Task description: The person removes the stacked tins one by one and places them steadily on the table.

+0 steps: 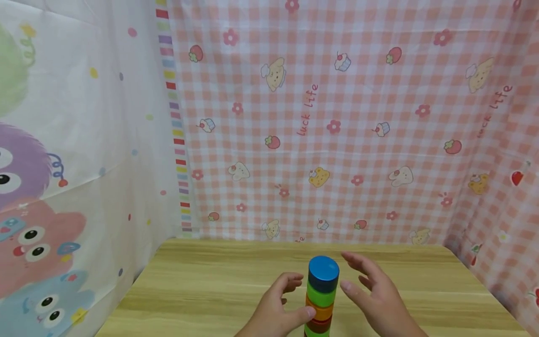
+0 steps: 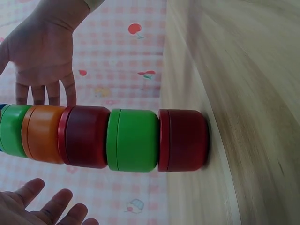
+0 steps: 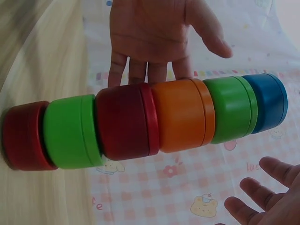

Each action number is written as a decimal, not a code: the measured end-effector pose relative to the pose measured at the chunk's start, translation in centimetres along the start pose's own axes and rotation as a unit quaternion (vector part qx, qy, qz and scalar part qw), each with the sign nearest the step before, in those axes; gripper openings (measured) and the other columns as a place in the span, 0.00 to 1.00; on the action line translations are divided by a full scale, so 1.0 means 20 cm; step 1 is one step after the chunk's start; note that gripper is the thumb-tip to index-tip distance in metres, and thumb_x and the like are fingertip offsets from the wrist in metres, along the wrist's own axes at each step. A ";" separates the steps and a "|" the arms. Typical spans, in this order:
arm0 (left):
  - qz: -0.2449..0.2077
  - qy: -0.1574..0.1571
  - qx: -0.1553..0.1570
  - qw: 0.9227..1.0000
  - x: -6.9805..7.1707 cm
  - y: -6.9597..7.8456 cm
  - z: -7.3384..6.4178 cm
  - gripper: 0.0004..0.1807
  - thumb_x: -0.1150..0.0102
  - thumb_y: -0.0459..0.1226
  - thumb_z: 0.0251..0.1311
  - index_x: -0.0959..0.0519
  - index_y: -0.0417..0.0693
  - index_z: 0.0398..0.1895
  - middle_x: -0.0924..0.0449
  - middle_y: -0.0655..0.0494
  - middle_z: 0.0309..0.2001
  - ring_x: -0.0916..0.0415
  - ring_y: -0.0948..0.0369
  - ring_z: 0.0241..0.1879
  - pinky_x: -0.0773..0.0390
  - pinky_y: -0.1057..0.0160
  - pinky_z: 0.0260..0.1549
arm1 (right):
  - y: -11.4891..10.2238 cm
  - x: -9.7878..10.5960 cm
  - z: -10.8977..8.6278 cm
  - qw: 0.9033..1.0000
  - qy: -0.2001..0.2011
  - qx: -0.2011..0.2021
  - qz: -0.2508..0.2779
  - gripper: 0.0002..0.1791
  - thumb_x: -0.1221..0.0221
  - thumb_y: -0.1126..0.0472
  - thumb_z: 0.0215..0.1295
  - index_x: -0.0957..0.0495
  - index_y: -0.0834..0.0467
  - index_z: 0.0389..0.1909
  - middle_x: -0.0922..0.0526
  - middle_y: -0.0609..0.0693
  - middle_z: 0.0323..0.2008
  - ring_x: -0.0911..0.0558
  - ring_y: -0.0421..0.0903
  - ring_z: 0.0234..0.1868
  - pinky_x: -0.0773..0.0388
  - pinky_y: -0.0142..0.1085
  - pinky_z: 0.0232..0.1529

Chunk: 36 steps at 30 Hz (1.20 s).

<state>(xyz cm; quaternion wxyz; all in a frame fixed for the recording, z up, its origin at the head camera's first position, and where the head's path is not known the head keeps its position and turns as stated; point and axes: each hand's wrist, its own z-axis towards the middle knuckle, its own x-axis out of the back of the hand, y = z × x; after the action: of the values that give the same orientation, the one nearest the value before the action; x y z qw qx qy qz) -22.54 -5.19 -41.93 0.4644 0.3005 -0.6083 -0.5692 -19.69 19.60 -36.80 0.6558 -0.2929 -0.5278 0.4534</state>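
1. So, our thing was a stack of six round pieces, upright on the wooden table, long axis near enough vertical. Bottom to top we had a red piece, a lower green piece, a dark red piece, an orange piece, an upper green piece and a blue piece.

2. Sideways, it stood right between our palms: left hand just beside it on the left, right hand just beside it on the right. We reckoned that was the relation everything hung on: palms facing in, across the axis, not along it.

3. Neither hand was gripping anything; fingers were loose and relaxed on both. From the head view our left thumb overlapped the stack, but the right wrist view showed a gap there, so we called it not touching.

4. Which hand was nearer? Honestly close to a tie, and some fingertips were hidden behind the stack in the wrist views, so we couldn't tell.

5. Farther out, a pink checked cloth hung behind the table.
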 end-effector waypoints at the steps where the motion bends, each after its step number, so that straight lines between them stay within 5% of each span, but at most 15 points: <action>1: -0.002 0.001 0.001 1.000 0.00 0.00 0.00 0.34 0.28 0.48 0.63 0.28 0.53 0.71 0.25 0.45 0.69 0.33 0.39 0.71 0.34 0.30 0.66 | 0.00 0.00 0.00 1.000 -0.001 -0.002 0.003 0.29 0.42 0.47 0.79 0.32 0.54 0.74 0.29 0.54 0.74 0.32 0.63 0.75 0.36 0.72 0.69; 10: -0.022 0.005 0.015 1.000 -0.06 0.02 0.04 0.31 0.28 0.47 0.64 0.27 0.60 0.68 0.25 0.51 0.67 0.32 0.42 0.69 0.33 0.32 0.66 | -0.01 -0.04 0.01 0.999 0.000 0.011 0.034 0.26 0.44 0.51 0.81 0.31 0.54 0.74 0.28 0.55 0.73 0.32 0.63 0.74 0.37 0.72 0.69; 15: -0.029 0.002 -0.003 1.000 -0.08 0.03 0.05 0.30 0.29 0.48 0.65 0.27 0.60 0.69 0.23 0.52 0.65 0.31 0.47 0.68 0.32 0.33 0.65 | -0.02 -0.06 0.02 0.999 0.001 0.022 0.043 0.25 0.44 0.52 0.81 0.30 0.56 0.73 0.27 0.56 0.73 0.31 0.63 0.74 0.37 0.72 0.69; 23: -0.048 -0.016 -0.028 0.998 -0.09 0.05 0.07 0.29 0.31 0.52 0.68 0.28 0.59 0.68 0.22 0.56 0.63 0.29 0.53 0.66 0.31 0.36 0.62 | -0.08 -0.08 0.04 0.998 0.007 0.010 0.063 0.26 0.44 0.52 0.81 0.30 0.56 0.73 0.26 0.56 0.72 0.31 0.62 0.75 0.40 0.72 0.71; 36: -0.074 -0.017 -0.021 0.997 -0.09 0.08 0.08 0.29 0.31 0.51 0.68 0.27 0.56 0.68 0.22 0.56 0.63 0.30 0.54 0.64 0.32 0.43 0.62 | -0.08 -0.10 0.06 0.995 0.011 -0.013 0.099 0.26 0.44 0.54 0.81 0.31 0.59 0.74 0.27 0.57 0.73 0.32 0.60 0.74 0.42 0.72 0.72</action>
<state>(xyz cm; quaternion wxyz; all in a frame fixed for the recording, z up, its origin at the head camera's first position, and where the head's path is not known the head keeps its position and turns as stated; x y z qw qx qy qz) -23.01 -2.63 -40.71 0.4165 0.3253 -0.5799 -0.6200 -20.51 17.12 -35.97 0.6098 -0.3567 -0.4950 0.5059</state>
